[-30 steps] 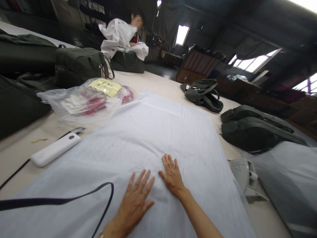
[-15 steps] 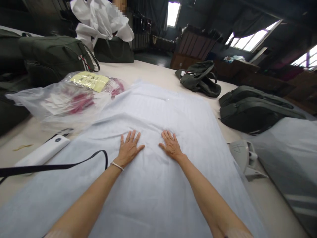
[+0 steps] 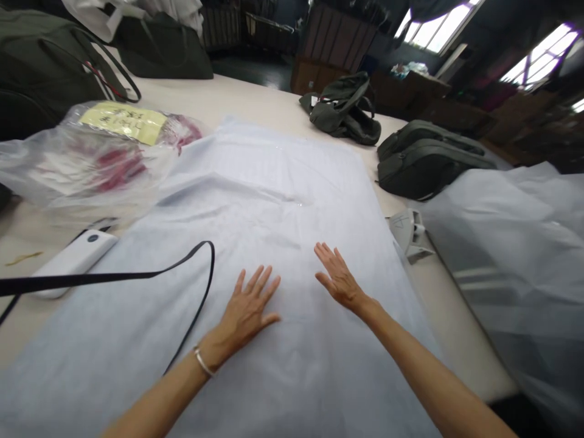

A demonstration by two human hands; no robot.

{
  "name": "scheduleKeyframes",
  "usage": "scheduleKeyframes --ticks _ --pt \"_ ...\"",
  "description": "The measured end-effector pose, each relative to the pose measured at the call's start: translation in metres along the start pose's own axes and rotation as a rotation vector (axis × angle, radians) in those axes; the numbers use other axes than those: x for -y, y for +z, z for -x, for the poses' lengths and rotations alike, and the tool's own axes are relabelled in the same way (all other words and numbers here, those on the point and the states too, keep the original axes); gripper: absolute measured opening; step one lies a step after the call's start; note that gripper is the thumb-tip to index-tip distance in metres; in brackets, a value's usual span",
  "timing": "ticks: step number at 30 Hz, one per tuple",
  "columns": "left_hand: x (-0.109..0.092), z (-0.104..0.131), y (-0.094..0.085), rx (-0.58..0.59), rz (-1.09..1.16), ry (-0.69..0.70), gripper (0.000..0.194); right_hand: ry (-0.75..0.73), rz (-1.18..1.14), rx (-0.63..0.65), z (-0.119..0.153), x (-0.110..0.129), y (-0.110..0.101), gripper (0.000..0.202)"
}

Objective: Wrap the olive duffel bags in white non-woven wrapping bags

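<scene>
Head: two hands (image 3: 246, 313) (image 3: 340, 280) (one bracelet (image 3: 203, 361)), one sheet (image 3: 292, 359).

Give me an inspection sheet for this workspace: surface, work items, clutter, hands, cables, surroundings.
Surface: pale table, largely covered by a white sheet.
Work items: sheet spread out, creased across its upper half.
Clutter: left of the sheet, a clear bag with a yellow label and a white device; on the right, a grey tool; dark bags on both sides.
Hands: left hand spread, right hand open, both over the sheet and holding nothing; exact contact unclear.
Cables: black strap looping over the sheet's left part; black cord near the white device.
Surroundings: dim room, bright windows.
</scene>
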State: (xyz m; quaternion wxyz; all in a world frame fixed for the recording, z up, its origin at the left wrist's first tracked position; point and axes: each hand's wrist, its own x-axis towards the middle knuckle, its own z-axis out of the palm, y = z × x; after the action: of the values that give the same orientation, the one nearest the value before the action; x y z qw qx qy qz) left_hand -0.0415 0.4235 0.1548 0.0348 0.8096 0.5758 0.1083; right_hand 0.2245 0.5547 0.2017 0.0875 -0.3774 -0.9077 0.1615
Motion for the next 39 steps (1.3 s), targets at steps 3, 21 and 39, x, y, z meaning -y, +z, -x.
scheduleKeyframes --ticks 3,21,39 --pt "-0.057 0.051 0.010 0.020 0.073 0.158 0.085 0.074 -0.004 0.009 0.093 0.025 0.005 0.057" --pt "-0.106 0.102 0.024 0.113 0.151 0.452 0.092 0.223 0.173 -0.114 0.205 0.109 0.090 0.049" --pt "-0.109 0.118 0.032 0.064 0.213 0.604 0.082 0.425 -0.209 -0.145 0.252 0.119 0.065 0.010"
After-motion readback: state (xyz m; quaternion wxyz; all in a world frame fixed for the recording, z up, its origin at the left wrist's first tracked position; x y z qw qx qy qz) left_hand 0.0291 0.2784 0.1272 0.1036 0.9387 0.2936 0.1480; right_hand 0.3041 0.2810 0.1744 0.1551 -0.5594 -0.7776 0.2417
